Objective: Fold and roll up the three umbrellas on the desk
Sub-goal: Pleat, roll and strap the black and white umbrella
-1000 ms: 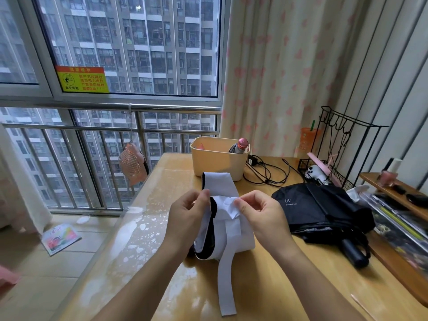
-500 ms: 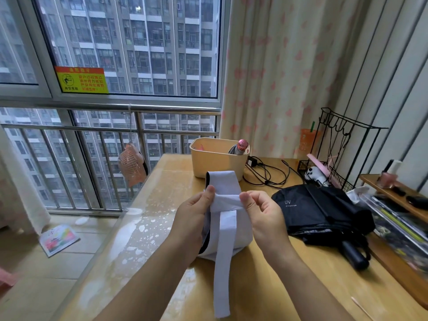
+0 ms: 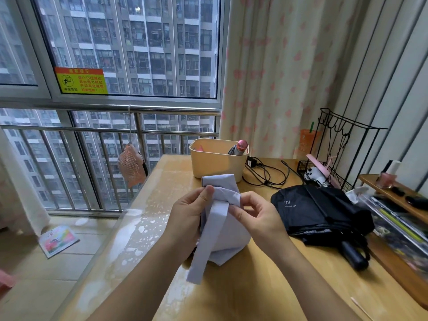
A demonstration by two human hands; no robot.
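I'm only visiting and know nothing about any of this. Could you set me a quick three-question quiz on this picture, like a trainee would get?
1. True or false: the left hand and the right hand both hold the pale umbrella.
2. Where on the desk does the black umbrella lie? A) to the right of the hands B) to the left of the hands C) under the hands
3. Fill in: the pink-capped umbrella stands in the beige ___.

Key: 1 true; 2 A; 3 tub.
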